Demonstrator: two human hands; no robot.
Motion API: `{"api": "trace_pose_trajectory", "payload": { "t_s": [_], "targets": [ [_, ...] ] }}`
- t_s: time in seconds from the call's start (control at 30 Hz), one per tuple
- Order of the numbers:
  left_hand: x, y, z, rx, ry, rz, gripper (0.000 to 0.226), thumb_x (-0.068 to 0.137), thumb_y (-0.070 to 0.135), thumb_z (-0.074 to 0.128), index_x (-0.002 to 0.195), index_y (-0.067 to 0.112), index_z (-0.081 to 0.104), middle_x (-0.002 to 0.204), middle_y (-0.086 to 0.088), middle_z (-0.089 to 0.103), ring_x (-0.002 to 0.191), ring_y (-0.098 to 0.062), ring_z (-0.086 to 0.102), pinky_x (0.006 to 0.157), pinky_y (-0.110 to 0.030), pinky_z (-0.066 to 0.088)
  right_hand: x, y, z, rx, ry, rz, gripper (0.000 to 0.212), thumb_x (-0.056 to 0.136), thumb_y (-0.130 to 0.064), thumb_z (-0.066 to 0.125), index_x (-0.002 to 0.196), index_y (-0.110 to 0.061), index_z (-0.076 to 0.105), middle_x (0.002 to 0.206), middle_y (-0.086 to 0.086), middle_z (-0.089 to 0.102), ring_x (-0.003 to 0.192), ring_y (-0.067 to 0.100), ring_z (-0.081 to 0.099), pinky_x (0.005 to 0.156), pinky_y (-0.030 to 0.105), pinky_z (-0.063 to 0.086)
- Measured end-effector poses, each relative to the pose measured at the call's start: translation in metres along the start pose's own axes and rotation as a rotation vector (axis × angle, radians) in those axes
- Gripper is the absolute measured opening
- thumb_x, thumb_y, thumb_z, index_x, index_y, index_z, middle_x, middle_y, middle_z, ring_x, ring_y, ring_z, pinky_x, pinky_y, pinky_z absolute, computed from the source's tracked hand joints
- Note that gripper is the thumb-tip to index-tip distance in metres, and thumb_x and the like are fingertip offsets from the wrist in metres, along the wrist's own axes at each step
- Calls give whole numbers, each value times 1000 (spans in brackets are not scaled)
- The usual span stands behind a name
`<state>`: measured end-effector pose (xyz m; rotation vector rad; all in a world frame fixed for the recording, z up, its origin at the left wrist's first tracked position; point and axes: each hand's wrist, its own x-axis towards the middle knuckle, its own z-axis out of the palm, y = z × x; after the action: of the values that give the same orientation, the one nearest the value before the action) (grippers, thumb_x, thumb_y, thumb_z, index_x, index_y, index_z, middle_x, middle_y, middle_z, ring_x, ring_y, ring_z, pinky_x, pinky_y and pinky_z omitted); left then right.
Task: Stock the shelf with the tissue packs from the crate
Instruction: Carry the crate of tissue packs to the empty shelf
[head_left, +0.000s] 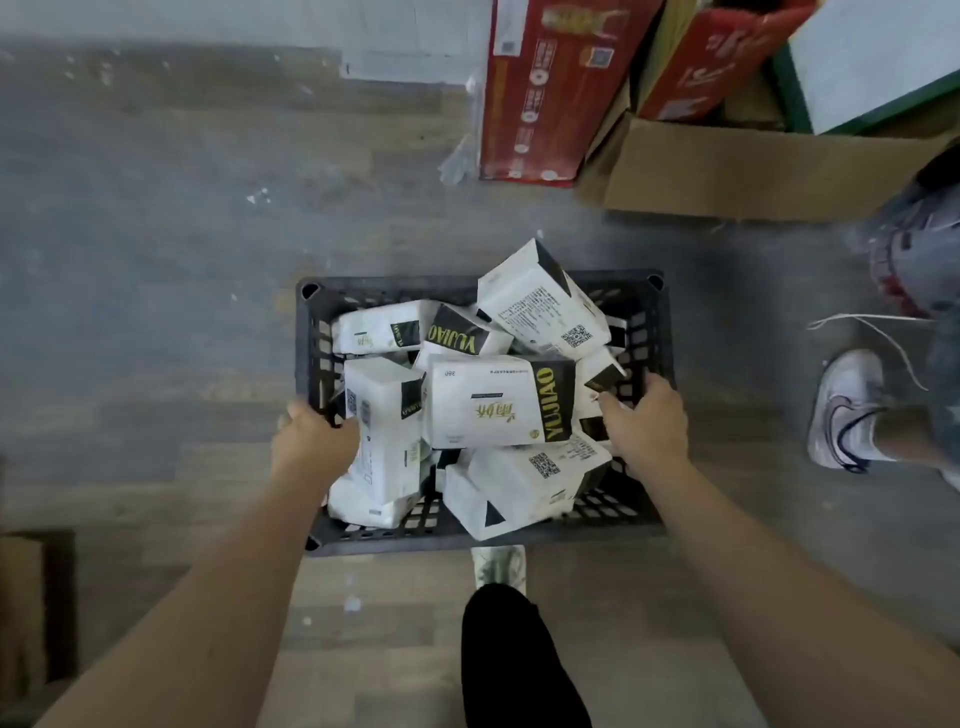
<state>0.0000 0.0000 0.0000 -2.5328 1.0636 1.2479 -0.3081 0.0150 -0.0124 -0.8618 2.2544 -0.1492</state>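
Both hands (311, 439) (647, 423) curled, arms outstretched

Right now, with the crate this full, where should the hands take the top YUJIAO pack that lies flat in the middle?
Probably from above, across the two long edges of the YUJIAO pack. It lies flat on top of the heap with its broad face up and nothing on it. Its short ends butt against neighbouring packs, so they leave less room for fingers.
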Motion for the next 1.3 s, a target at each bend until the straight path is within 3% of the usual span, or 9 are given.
{"api": "trace_pose_trajectory", "payload": {
  "t_s": [0.27, 0.43, 0.6, 0.67, 0.77, 0.87, 0.97, 1.1, 1.3],
  "targets": [
    [59, -19, 24, -149, 173, -34, 72, 92, 22, 56, 147, 1, 14, 141, -23, 38, 126, -41, 41, 101, -48, 39, 47, 33, 25, 7, 213, 77, 75, 85, -32, 64, 142, -1, 26, 144, 21, 33, 131, 36, 32, 107, 46, 30],
    [88, -30, 25, -215, 150, -7, 49, 91, 37, 59, 129, 9, 47, 121, -15, 59, 111, -37, 55, 95, -44, 46, 68, 40, 30, 51, 176, 130, 77, 82, -46, 60, 143, -11, 27, 141, 14, 39, 125, 35, 42, 101, 50, 35],
    [104, -32, 18, -621, -49, -155, 48, 88, 54, 57, 114, 13, 57, 101, -10, 66, 88, -32, 66, 79, -42, 53, 90, 39, 15, 296, 80, 208, 70, 88, -63, 43, 134, -10, 45, 131, 13, 50, 120, 33, 47, 96, 38, 36],
    [107, -32, 16, -644, -198, -123, 51, 90, 58, 49, 110, 12, 59, 103, -10, 67, 86, -30, 65, 74, -39, 50, 97, 41, 7, 380, -5, 286, 89, 75, -79, 43, 135, -13, 47, 135, 11, 50, 119, 33, 49, 102, 43, 38],
    [110, -35, 16, -631, -316, -51, 58, 92, 60, 40, 116, 10, 59, 107, -10, 68, 88, -29, 64, 78, -37, 49, 121, 69, 5, 545, -176, 347, 116, 33, -98, 53, 127, -29, 56, 124, 4, 61, 104, 31, 62, 95, 51, 44],
    [114, -38, 19, -666, -346, -24, 57, 92, 58, 41, 117, 10, 58, 108, -10, 68, 95, -28, 63, 84, -37, 49, 115, 65, 1, 559, -298, 284, 93, 48, -91, 55, 113, -26, 65, 109, 7, 69, 97, 31, 66, 93, 51, 46],
    [115, -37, 21, -661, -357, -37, 52, 91, 59, 43, 99, 12, 61, 96, -8, 67, 80, -24, 64, 73, -32, 51, 119, 65, 0, 568, -390, 232, 83, 66, -82, 53, 111, -13, 65, 104, 12, 70, 97, 32, 66, 92, 47, 48],
    [115, -36, 24, -654, -270, -38, 50, 89, 62, 44, 71, 16, 47, 60, 0, 52, 49, -17, 47, 51, -25, 41, 120, 64, 4, 555, -334, 217, 61, 80, -73, 48, 76, -13, 58, 64, 3, 58, 54, 18, 49, 55, 29, 41],
    [103, -42, 14, -678, -297, -66, 56, 83, 71, 46, 63, 19, 37, 49, 2, 29, 43, -15, 26, 46, -26, 24, 106, 62, 2, 501, -272, 212, 59, 74, -78, 46, 70, -19, 47, 57, -2, 43, 46, 16, 33, 48, 27, 32]
  ]
}}
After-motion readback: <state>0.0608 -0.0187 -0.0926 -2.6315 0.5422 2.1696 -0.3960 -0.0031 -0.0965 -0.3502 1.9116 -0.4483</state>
